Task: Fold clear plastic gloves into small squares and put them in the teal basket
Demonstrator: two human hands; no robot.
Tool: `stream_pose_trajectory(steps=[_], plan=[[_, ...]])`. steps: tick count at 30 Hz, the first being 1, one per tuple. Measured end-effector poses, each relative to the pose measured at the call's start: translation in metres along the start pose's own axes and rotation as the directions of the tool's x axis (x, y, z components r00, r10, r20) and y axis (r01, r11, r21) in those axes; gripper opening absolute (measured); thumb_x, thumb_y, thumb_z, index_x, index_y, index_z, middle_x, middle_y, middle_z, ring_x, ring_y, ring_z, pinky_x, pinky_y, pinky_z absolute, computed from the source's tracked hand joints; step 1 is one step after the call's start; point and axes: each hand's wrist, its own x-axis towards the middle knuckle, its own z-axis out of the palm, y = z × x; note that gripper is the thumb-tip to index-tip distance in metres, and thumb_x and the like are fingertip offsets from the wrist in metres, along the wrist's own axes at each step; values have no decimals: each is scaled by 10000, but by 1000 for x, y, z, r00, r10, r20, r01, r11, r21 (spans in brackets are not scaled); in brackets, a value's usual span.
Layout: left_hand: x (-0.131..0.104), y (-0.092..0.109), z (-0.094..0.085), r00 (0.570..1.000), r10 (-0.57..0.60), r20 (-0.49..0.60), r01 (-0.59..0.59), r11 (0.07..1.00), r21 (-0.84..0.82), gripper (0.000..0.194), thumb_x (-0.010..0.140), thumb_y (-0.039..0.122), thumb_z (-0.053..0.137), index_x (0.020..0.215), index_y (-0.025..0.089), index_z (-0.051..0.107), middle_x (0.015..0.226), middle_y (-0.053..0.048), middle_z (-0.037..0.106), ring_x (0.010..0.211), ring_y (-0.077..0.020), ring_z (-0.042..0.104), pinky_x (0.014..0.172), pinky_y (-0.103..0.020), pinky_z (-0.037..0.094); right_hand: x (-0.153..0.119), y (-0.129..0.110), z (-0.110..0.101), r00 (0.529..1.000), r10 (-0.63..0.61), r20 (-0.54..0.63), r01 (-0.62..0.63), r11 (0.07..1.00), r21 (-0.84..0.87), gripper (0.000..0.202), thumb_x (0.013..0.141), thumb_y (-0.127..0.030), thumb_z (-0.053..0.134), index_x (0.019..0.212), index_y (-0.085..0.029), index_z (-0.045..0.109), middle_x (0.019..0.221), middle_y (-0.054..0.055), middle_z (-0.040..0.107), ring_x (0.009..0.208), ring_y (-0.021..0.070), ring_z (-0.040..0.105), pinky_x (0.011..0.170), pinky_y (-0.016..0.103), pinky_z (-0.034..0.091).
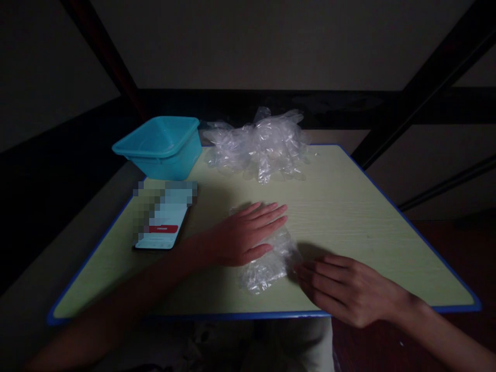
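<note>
A clear, crinkled disposable plastic glove lies spread on the table near its front edge. My left hand rests flat on the glove's upper left part, fingers stretched out and slightly apart, pointing right. At the glove's right edge, my right hand has its fingertips closed in a pinch on the thin plastic. The left palm hides part of the glove. Further back sits a loose heap of similar clear plastic gloves.
On the back left corner stands a turquoise plastic basin. In front of it lies a phone with a lit screen, partly blurred. The pale table has a blue rim, and a dark wall and slanted bars surround it.
</note>
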Motion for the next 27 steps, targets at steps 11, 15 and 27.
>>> stream_pose_trajectory(steps=[11,15,27], plan=[[-1,5,18,994,2,110,3,999,-40,530,926,347,335,1385,92,261,1490,-102,222,1384,-178,130,1125,-356,110,-6,-1,-15,999,52,14,-51,997,-62,393,930,-82,277,789,-148,637,756,51,708,643,127,608,586,275,465],[-2,5,19,996,19,87,-16,999,-31,520,925,358,353,1392,143,272,1497,-109,198,1383,-214,133,1113,-400,129,-13,3,-16,998,63,-21,-65,993,-103,424,925,-64,264,701,-160,611,656,38,676,597,131,585,556,271,451],[-4,5,18,998,36,59,-35,999,-19,489,906,368,403,1368,226,328,1493,-111,212,1365,-250,199,1076,-431,197,-15,7,-3,1000,-4,-17,2,994,-109,353,886,-58,329,692,-167,604,682,39,652,569,125,527,540,283,417]])
